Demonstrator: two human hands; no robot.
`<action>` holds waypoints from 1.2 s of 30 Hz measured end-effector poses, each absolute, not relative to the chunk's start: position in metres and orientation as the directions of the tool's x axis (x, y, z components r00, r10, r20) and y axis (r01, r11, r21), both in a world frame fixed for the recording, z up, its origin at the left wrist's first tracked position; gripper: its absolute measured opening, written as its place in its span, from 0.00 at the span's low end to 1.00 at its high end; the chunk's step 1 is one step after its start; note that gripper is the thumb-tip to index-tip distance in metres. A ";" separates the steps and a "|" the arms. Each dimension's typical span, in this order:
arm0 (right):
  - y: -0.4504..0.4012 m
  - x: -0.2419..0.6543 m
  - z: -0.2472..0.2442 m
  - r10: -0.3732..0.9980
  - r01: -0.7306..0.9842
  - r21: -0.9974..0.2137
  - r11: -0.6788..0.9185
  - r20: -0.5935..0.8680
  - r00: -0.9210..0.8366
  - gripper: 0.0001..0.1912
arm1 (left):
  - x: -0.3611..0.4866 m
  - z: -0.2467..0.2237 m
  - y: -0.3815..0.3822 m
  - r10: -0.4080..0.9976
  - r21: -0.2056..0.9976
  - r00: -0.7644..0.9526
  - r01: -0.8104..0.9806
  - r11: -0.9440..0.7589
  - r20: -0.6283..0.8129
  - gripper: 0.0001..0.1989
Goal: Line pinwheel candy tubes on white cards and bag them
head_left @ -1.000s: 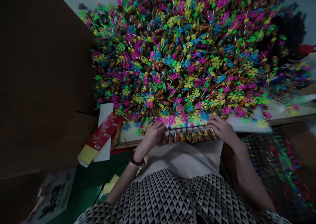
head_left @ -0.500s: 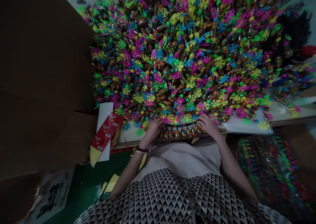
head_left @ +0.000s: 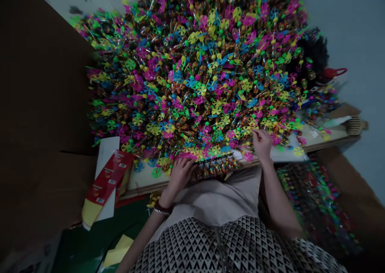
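Observation:
A row of clear tubes filled with coloured beads lies at the table's front edge, with a black strip along its top. My left hand, fingers bent, is closed on the left end of this row. To the right, my right hand is raised apart from the row, at the front of a big heap of similar candy-like tubes with pink, yellow, green and blue fan tops. Its fingertips are pinched near a yellow fan; whatever is between them is too small to make out.
Red printed cards lie on a white board at the left, beside a large cardboard box. At the right are a comb-like brown object, a red-handled item and a packed bag of tubes below the table.
My right hand has let go of the right end of the row and moved right and up to the heap. My left hand stays at the row's left end. The view has shifted right.

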State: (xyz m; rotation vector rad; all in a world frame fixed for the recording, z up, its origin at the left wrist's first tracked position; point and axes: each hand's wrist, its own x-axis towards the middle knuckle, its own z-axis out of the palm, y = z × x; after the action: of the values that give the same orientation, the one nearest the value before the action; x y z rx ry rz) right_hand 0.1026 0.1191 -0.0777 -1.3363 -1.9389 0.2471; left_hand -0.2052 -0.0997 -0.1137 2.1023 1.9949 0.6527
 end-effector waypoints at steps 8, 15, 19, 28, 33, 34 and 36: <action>0.223 0.079 -0.034 0.835 0.874 -0.243 0.421 0.480 -0.269 0.20 | -0.135 -0.103 -0.054 0.987 0.439 0.088 0.888 -0.139 0.135 0.13; 0.246 0.079 -0.022 0.788 0.741 -0.327 0.587 0.443 -0.429 0.11 | -0.141 -0.109 -0.054 0.985 0.579 0.025 0.806 -0.122 0.173 0.11; 0.197 0.087 -0.015 0.860 0.444 -0.741 0.504 0.480 -0.174 0.12 | -0.155 -0.107 -0.058 0.970 0.676 -0.063 0.727 -0.117 0.236 0.12; 0.067 0.039 -0.040 0.901 0.068 -0.994 -0.082 -0.104 -0.422 0.17 | -0.114 -0.053 -0.041 0.991 0.996 0.104 -0.007 0.089 -0.087 0.25; 0.026 0.049 -0.057 0.957 0.303 -0.951 0.066 -0.026 -0.291 0.22 | -0.080 -0.069 -0.037 0.952 0.898 0.051 -0.319 0.303 -0.303 0.26; 0.012 0.055 -0.061 0.965 0.370 -0.924 0.097 -0.003 -0.261 0.25 | -0.077 -0.073 -0.038 0.940 0.878 0.002 -0.356 0.320 -0.342 0.26; -0.018 0.066 -0.070 0.961 0.478 -0.863 0.162 0.027 -0.277 0.28 | -0.074 -0.077 -0.042 0.922 0.865 -0.052 -0.368 0.339 -0.384 0.26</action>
State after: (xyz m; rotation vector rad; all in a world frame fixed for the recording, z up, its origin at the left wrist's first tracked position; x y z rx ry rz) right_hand 0.0665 -0.0178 -0.0700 -1.3639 -1.8418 1.0329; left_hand -0.0737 -0.0419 -0.0775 0.6119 1.1820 1.1626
